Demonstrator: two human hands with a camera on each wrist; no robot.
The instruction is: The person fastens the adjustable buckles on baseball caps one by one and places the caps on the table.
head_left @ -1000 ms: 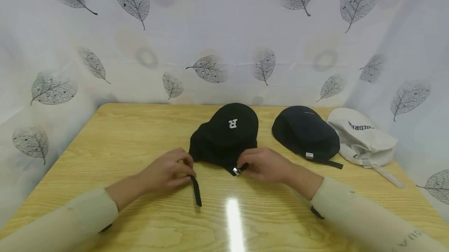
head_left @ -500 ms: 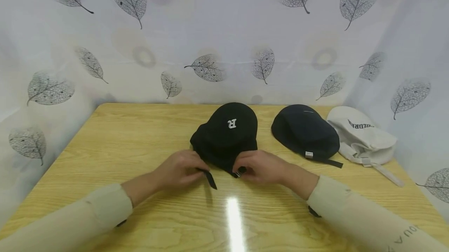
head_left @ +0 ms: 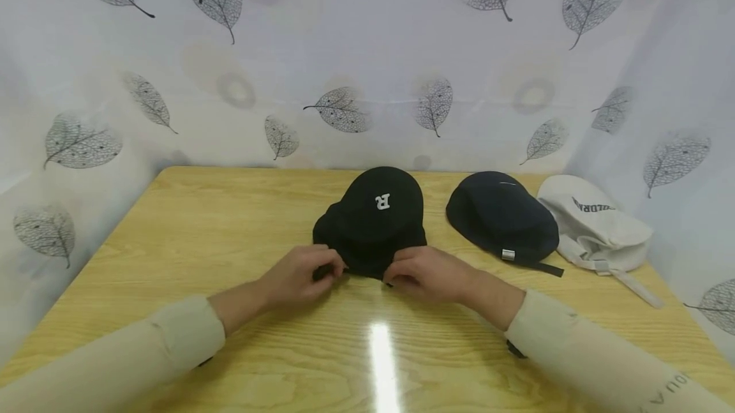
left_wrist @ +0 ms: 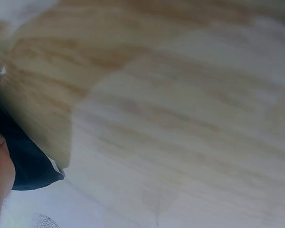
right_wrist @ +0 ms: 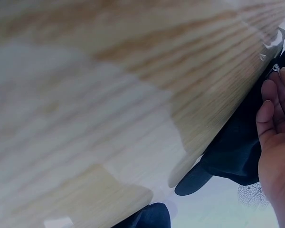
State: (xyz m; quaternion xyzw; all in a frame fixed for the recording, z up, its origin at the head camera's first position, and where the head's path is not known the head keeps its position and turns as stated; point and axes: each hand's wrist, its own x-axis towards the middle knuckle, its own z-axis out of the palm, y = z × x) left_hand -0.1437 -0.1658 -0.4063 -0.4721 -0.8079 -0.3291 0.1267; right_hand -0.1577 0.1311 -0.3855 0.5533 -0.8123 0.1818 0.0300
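Observation:
A black baseball cap (head_left: pixel 379 209) with a white letter R lies on the wooden table, its strap side toward me. My left hand (head_left: pixel 301 276) pinches at the cap's near left edge, where its strap is; the fingers cover what lies between them. Across from it my right hand (head_left: pixel 433 272) pinches the other side of the strap. The right wrist view shows a small silver buckle (right_wrist: pixel 276 68) at the right fingertips. In the left wrist view only part of the left hand (left_wrist: pixel 0 171) appears, beside the black cap (left_wrist: pixel 31 164).
To the right lies a dark navy cap (head_left: pixel 499 215) with a silver buckle and loose strap. Behind it, farther right, is a white cap (head_left: pixel 597 221) with dark lettering. A leaf-print curtain (head_left: pixel 367 43) stands behind the table (head_left: pixel 230 209).
My left hand has moved right and up toward the cap's near edge. The strap end that hung from its fingers no longer shows. The right hand has stayed near the buckle, now hidden in the head view.

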